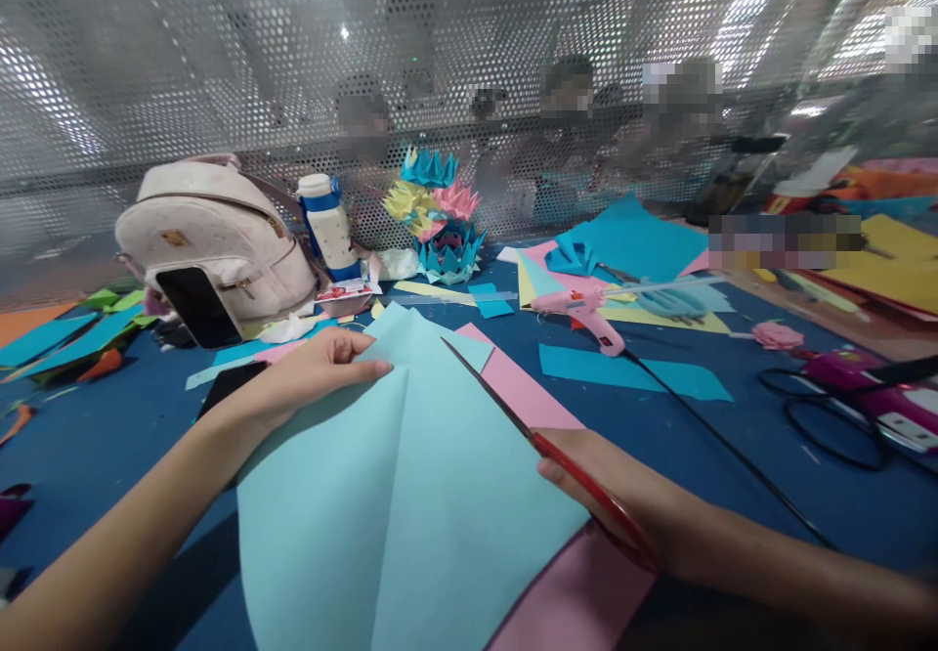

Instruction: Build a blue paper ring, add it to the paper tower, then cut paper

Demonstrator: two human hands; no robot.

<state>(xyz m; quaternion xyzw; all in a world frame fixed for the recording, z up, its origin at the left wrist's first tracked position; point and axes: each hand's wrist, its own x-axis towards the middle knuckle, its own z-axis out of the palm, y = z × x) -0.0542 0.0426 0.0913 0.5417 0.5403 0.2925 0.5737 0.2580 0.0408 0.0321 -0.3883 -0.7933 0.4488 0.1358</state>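
A large light-blue sheet of paper (440,495) with a crease down its middle lies in front of me, over a pink sheet (572,597). My left hand (315,368) pinches the light-blue sheet near its far left edge, thumb on top. Scissors with red handles (578,475) are in my right hand (616,485). Their blades reach over the right part of the sheet, pointing to its far end. A narrow flap of paper stands beside the blades. Whether the blades are fully closed on the paper is hard to see.
A pink glue gun (586,311) with its black cord rests at right, near a blue strip (634,372). Behind stand folded paper flowers (440,211), a bottle (328,226) and a white backpack (212,231) with a phone (197,307) leaning on it. A purple power strip (872,397) is far right.
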